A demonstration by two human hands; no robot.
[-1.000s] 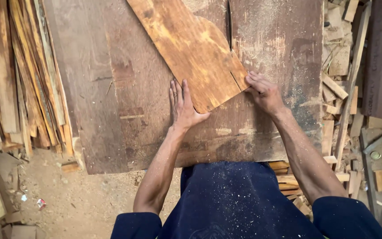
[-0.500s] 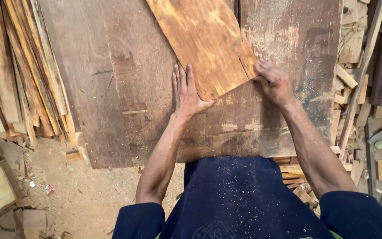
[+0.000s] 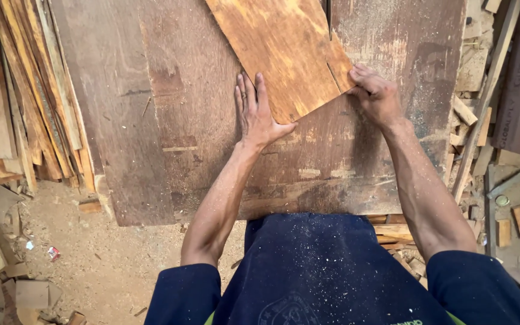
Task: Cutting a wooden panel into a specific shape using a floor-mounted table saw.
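On the dark, dusty worktable (image 3: 151,150), the orange plywood sheet (image 3: 278,51) lies angled, left hand (image 3: 257,114) flat against its left edge, right hand (image 3: 375,93) curled gripping its near corner, seemingly steadying it.
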